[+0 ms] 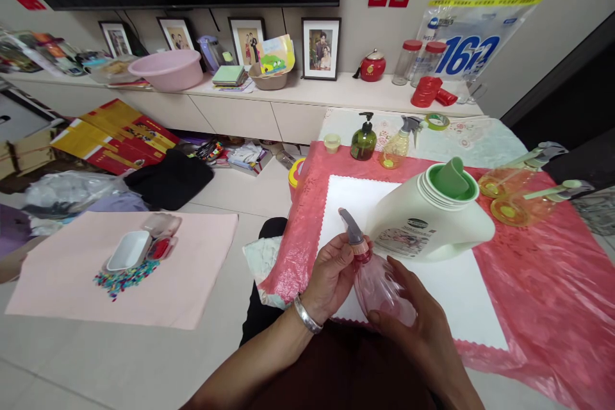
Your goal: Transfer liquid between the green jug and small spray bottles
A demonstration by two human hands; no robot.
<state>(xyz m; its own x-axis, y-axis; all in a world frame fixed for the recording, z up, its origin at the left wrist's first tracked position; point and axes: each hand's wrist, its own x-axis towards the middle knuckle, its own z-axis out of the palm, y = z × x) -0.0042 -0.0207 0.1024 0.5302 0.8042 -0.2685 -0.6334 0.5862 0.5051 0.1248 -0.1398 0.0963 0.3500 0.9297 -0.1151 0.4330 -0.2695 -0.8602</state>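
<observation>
A small clear pink spray bottle (379, 285) is held over the near edge of the table. My left hand (331, 275), with a silver bangle on the wrist, is closed around the bottle's neck just under its grey spray head (350, 225). My right hand (418, 320) cups the bottle's body from below and the right. Just behind the bottle a large white detergent jug (423, 227) with a green spout cap (451, 179) stands on a white mat (456, 288).
A red plastic cloth (552, 295) covers the table. A green pump bottle (364, 139), a yellow spray bottle (398, 147) and two orange spray bottles (521, 195) stand behind. On the floor at left lies a pink mat (62, 275) with trays and beads.
</observation>
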